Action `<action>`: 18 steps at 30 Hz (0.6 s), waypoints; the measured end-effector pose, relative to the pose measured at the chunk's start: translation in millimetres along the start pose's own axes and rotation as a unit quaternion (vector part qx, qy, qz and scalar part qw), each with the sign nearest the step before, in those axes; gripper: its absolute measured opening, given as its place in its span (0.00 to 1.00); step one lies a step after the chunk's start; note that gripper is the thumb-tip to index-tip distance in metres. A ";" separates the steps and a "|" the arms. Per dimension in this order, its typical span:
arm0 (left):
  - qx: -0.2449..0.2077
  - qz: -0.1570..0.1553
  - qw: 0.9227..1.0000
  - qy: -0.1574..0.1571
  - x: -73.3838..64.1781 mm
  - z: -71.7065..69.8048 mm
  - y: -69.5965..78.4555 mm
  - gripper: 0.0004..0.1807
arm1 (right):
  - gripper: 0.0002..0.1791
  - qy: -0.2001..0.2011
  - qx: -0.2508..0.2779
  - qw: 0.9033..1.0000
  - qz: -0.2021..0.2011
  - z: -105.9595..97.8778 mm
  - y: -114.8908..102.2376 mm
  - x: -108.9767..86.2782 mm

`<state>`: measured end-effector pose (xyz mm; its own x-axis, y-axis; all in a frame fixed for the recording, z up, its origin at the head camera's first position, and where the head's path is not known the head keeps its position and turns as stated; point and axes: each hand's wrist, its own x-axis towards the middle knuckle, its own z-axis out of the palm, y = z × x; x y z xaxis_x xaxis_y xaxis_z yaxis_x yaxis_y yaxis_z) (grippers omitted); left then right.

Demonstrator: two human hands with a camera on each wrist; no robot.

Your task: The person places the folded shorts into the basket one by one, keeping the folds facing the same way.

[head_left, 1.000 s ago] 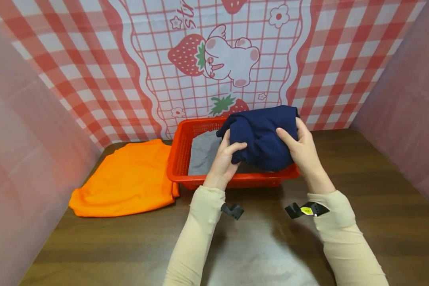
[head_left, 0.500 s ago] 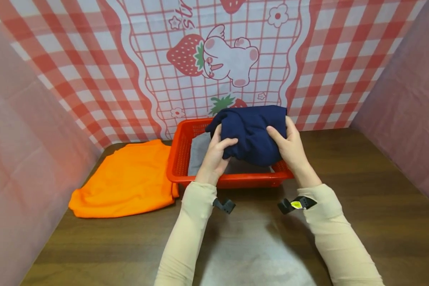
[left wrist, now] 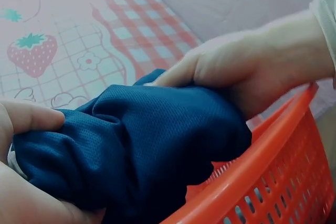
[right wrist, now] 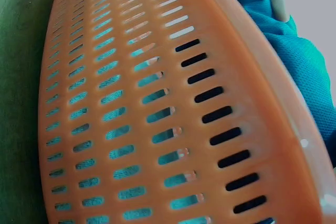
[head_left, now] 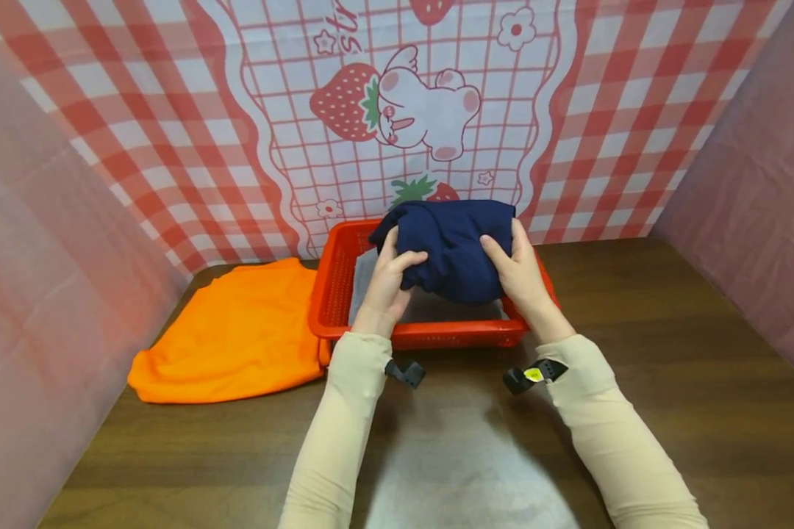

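A bundled navy garment [head_left: 453, 246] hangs over the red basket [head_left: 459, 332], both hands on it. My left hand [head_left: 385, 285] grips its left end, thumb across the front. At the right end my right hand [head_left: 524, 278] pinches the cloth, thumb in front and fingers behind. The left wrist view shows the mesh weave of the navy garment [left wrist: 163, 129], sagging between the hands near the basket rim. Under it, grey cloth [head_left: 446, 308] lies in the basket, partly hidden. In the right wrist view the slotted basket wall [right wrist: 205, 129] fills most of the picture.
A flat orange garment [head_left: 238, 330] lies on the wooden table [head_left: 238, 455] left of the basket, its right edge against the basket. A checked strawberry-print cloth [head_left: 430, 110] hangs right behind the basket. Pink fabric [head_left: 748, 191] borders the right side, with more on the left.
Both hands have moved left with the navy garment, from over the basket's right part to nearer its middle, and slightly lower at the end. The orange garment has stayed put.
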<state>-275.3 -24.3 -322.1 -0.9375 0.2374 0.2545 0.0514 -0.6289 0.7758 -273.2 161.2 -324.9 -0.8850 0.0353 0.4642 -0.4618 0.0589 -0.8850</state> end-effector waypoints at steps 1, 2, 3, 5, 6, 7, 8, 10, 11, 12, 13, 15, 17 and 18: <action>0.003 -0.001 1.000 0.001 0.3 -0.6 0.3 0.24 | 0.25 -0.003 -0.005 1.000 0.002 0.4 0.8 0.6; 0.005 -0.003 1.000 0.005 0.5 -1.2 0.6 0.25 | 0.25 -0.008 -0.011 1.000 0.006 0.8 1.2 1.0; 0.006 -0.005 1.000 0.011 0.7 -1.8 0.6 0.25 | 0.26 -0.014 -0.022 1.000 0.011 1.0 1.5 1.6; 0.009 -0.009 1.000 0.029 1.1 -2.7 0.3 0.25 | 0.28 -0.030 -0.048 0.998 0.026 0.9 1.9 2.6; 0.011 -0.012 0.999 0.039 1.3 -3.0 0.0 0.25 | 0.30 -0.039 -0.062 0.997 0.035 0.7 1.7 3.0; 0.012 -0.015 0.999 0.051 1.4 -3.2 -0.3 0.25 | 0.31 -0.049 -0.077 0.995 0.044 0.1 1.7 3.4; 0.012 -0.017 0.998 0.062 1.7 -3.2 -0.9 0.26 | 0.33 -0.060 -0.091 0.993 0.054 -0.6 1.5 3.4; 0.014 -0.023 0.996 0.086 2.2 -3.1 -1.9 0.27 | 0.37 -0.079 -0.117 0.987 0.077 -2.3 1.1 3.6; 0.017 -0.027 0.995 0.099 2.6 -3.3 -2.4 0.28 | 0.37 -0.089 -0.124 0.984 0.086 -3.0 1.0 3.7; 0.018 -0.029 0.993 0.111 2.9 -3.5 -2.9 0.29 | 0.39 -0.097 -0.132 0.982 0.097 -3.4 0.9 3.6; 0.019 -0.032 0.992 0.124 3.0 -3.8 -3.4 0.30 | 0.40 -0.104 -0.142 0.978 0.109 -3.8 0.7 3.3; 0.028 -0.042 0.987 0.151 2.6 -4.5 -4.1 0.31 | 0.41 -0.114 -0.158 0.972 0.129 -4.4 0.8 2.6; 0.040 -0.056 0.982 0.176 1.2 -5.5 -4.7 0.33 | 0.41 -0.122 -0.174 0.966 0.145 -4.5 1.6 1.6; 0.045 -0.065 0.979 0.186 -0.1 -5.8 -4.7 0.32 | 0.42 -0.125 -0.184 0.963 0.154 -4.6 1.8 0.9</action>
<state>-277.4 -25.6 -329.2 -0.9978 0.0148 -0.0648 -0.0625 -0.5400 0.8393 -274.6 166.0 -326.0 -0.9843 -0.1303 0.1189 -0.1645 0.4345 -0.8855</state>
